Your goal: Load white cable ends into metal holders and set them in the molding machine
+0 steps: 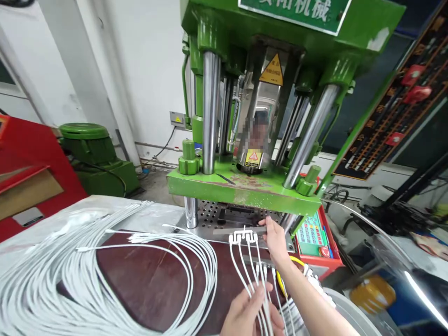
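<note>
Several white cables (pixel 244 263) run up from my left hand (pixel 250 310), whose fingers are closed around them. Their upper ends join a white moulded piece (pixel 244 234) with a small spike on top, in front of the press bed. My right hand (pixel 275 235) is at the right end of a flat metal bar (pixel 224 231) behind that piece, its fingertips pressed at the bar. More white cable ends (pixel 265 270) lie on a second metal strip below my right forearm. At the left, a loop of white cables (pixel 206 261) rests on the dark red mat (pixel 147 280).
A green press (pixel 245 191) with steel columns stands ahead. A large bundle of white cables (pixel 63 280) covers the left of the table. To the right are a red control box (pixel 331 238) and a round tub (pixel 346 305).
</note>
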The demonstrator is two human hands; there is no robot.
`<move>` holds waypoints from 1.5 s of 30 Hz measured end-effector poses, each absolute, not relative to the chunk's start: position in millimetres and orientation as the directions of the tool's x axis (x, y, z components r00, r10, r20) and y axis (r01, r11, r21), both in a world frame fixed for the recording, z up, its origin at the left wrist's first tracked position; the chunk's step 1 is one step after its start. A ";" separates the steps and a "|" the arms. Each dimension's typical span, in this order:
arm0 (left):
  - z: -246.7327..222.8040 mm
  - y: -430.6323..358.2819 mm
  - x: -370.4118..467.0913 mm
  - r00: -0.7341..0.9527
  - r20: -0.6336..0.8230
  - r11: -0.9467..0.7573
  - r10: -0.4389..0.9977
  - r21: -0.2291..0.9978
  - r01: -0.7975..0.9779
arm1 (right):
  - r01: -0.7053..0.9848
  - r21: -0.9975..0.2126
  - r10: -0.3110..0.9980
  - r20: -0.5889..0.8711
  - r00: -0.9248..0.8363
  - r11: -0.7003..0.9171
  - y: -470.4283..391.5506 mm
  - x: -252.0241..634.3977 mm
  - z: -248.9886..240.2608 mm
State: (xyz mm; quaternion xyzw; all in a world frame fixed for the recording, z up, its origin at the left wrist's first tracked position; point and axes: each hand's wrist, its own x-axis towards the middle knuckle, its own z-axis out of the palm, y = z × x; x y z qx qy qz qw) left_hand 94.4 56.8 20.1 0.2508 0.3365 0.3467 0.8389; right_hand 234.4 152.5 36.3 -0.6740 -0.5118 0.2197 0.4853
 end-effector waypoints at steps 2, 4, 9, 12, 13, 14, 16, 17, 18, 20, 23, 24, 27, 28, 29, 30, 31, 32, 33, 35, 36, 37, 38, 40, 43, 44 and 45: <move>14.5 43.7 88.0 0.490 -0.469 0.665 0.735 0.642 -0.382 | 0.355 -0.935 0.862 0.163 0.479 -0.020 115.5 231.5 34.8; 18.8 43.8 77.7 0.419 -0.496 0.643 0.761 0.665 -0.381 | 0.227 -0.974 0.841 0.124 0.527 0.002 81.3 228.5 37.7; 49.4 54.7 51.7 0.195 -0.281 0.336 0.940 0.863 -0.376 | 0.213 -0.976 0.828 0.158 0.538 0.048 25.1 226.8 55.9; 58.5 54.2 45.1 0.192 -0.212 0.245 0.958 0.955 -0.166 | 0.434 -0.898 0.869 0.266 0.417 0.067 4.7 232.4 73.9; 59.7 54.1 44.1 0.178 -0.174 0.197 0.968 0.973 -0.119 | 0.546 -0.831 0.877 0.337 0.343 0.106 -1.8 234.5 81.5; 60.7 54.3 43.5 0.161 -0.134 0.149 0.978 0.985 -0.082 | 0.656 -0.738 0.880 0.406 0.246 0.157 -8.1 236.2 89.4; 63.4 55.0 43.1 0.133 -0.075 0.080 0.988 0.996 -0.032 | 0.820 -0.512 0.877 0.480 0.026 0.256 -19.7 237.0 104.4; 65.4 55.2 43.3 0.131 -0.058 0.061 0.990 0.998 -0.018 | 0.866 -0.409 0.877 0.476 -0.068 0.289 -24.3 235.7 110.4; 67.9 55.2 43.7 0.134 -0.046 0.047 0.990 0.999 -0.010 | 0.895 -0.321 0.880 0.454 -0.141 0.309 -27.7 233.3 114.8; 73.4 54.1 45.2 0.140 -0.018 0.017 0.990 1.000 0.008 | 0.934 -0.166 0.874 0.434 -0.220 0.317 -30.4 226.2 118.4; 79.6 52.0 47.6 0.144 0.025 -0.034 0.989 0.998 0.059 | 0.957 0.007 0.836 0.484 -0.258 0.291 -26.7 215.6 114.0; 80.4 51.6 48.1 0.147 0.031 -0.042 0.989 0.997 0.072 | 0.957 0.037 0.822 0.503 -0.267 0.288 -24.5 213.7 111.5; 79.8 52.1 48.0 0.157 0.026 -0.040 0.987 0.995 0.088 | 0.949 0.020 0.793 0.544 -0.275 0.315 -18.9 215.6 105.1; 78.9 52.6 47.5 0.160 0.021 -0.036 0.987 0.996 0.087 | 0.945 -0.018 0.795 0.545 -0.265 0.327 -17.7 218.0 103.9; 78.0 53.1 47.0 0.161 0.018 -0.032 0.987 0.996 0.084 | 0.940 -0.063 0.806 0.536 -0.251 0.335 -17.1 220.8 103.3; 77.1 53.5 46.3 0.160 0.014 -0.027 0.987 0.996 0.080 | 0.936 -0.108 0.825 0.514 -0.236 0.335 -17.0 223.2 103.4; 76.5 53.9 45.8 0.158 0.007 -0.019 0.987 0.997 0.076 | 0.934 -0.142 0.843 0.489 -0.223 0.329 -17.5 224.9 104.1; 76.0 54.2 45.4 0.154 -0.003 -0.008 0.988 0.997 0.071 | 0.933 -0.160 0.858 0.467 -0.215 0.321 -18.4 225.3 105.3; 75.9 54.4 45.2 0.150 -0.014 0.004 0.989 0.998 0.067 | 0.936 -0.161 0.866 0.453 -0.212 0.313 -19.6 224.2 107.0; 75.9 54.5 46.0 0.142 -0.029 0.020 0.989 0.998 0.066 | 0.939 -0.128 0.857 0.461 -0.229 0.320 -21.6 217.0 110.7; 76.0 54.5 47.0 0.142 -0.028 0.019 0.989 0.997 0.070 | 0.937 -0.106 0.847 0.471 -0.247 0.333 -22.0 211.4 112.1; 75.9 54.4 48.4 0.145 -0.020 0.009 0.989 0.997 0.078 | 0.934 -0.087 0.839 0.475 -0.266 0.346 -21.6 205.1 112.8; 75.6 54.3 50.1 0.151 -0.007 -0.007 0.989 0.996 0.090 | 0.933 -0.069 0.833 0.476 -0.280 0.353 -20.5 198.7 112.7; 74.5 53.7 54.1 0.162 0.025 -0.045 0.986 0.992 0.118 | 0.940 -0.025 0.827 0.485 -0.286 0.339 -16.9 188.0 109.9; 72.3 52.7 59.1 0.181 0.044 -0.069 0.983 0.989 0.135 | 0.946 0.021 0.804 0.521 -0.286 0.323 -12.1 183.6 103.1; 71.6 52.4 60.0 0.190 0.038 -0.064 0.981 0.990 0.129 | 0.940 0.016 0.792 0.535 -0.295 0.340 -11.5 185.4 101.6; 71.1 52.2 60.5 0.199 0.031 -0.056 0.980 0.991 0.122 | 0.932 -0.009 0.781 0.549 -0.297 0.361 -11.4 188.5 101.0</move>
